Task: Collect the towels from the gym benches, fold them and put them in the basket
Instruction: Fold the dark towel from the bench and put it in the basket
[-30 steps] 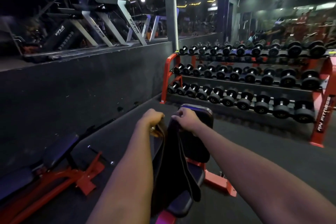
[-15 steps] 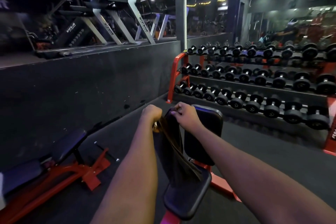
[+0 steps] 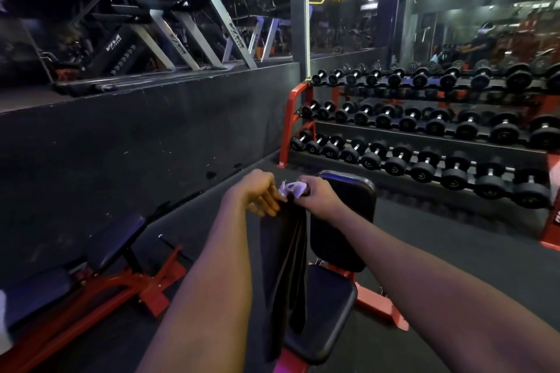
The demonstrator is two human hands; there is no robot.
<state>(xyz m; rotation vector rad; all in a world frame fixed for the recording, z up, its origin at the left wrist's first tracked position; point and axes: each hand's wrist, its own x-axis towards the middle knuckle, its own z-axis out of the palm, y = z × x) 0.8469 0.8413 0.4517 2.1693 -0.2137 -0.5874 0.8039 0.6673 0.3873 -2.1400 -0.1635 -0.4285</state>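
Observation:
A dark towel [image 3: 283,263] hangs folded lengthwise in front of me, over a black-padded gym bench [image 3: 328,309] with a red frame. My left hand [image 3: 260,192] pinches its top edge at the left. My right hand [image 3: 315,194] grips the top edge at the right, where a small pale tag or corner [image 3: 291,189] shows between the hands. The two hands are close together. The towel's lower end reaches the bench seat. No basket is in view.
A second red-framed bench [image 3: 100,260] lies at the lower left, with something white [image 3: 3,321] at the frame's left edge. A red dumbbell rack [image 3: 424,133] fills the right back. A dark raised platform wall [image 3: 136,142] with treadmills runs along the left.
The hands have come closer together at the towel's top, and a pale corner now shows between them. The view has shifted slightly, the towel hangs narrower.

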